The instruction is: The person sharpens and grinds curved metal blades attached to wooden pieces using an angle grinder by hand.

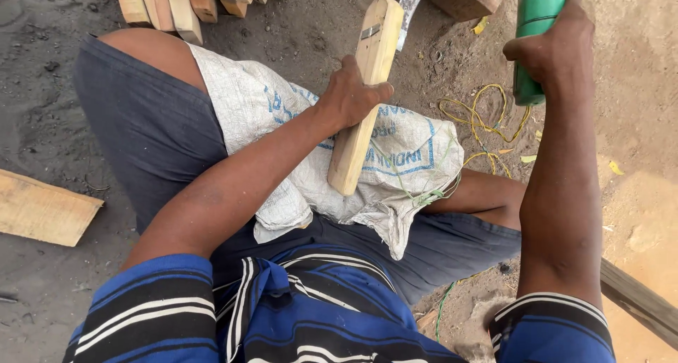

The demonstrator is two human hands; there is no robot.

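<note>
Head view: shaping a wooden handle (361, 94) across the lap.
Left hand (351, 94) clenched around the handle, laid on a white woven sack (268, 109) over the thigh; right hand (547, 45) grasping a green-handled tool (537, 24), metal blade (413, 6) meeting the top end. Next, probably: steady grip, controlled stroke.

Soft, even daylight all over, no hard shadows anywhere, just faint shade under the forearms. The pale sandy ground (639, 193) at right runs bright, nearly washed out; the dark grey dirt (42, 123) at left stays dull. Focus is crisp mid-frame, with slight wide-angle stretch at the edges.
</note>
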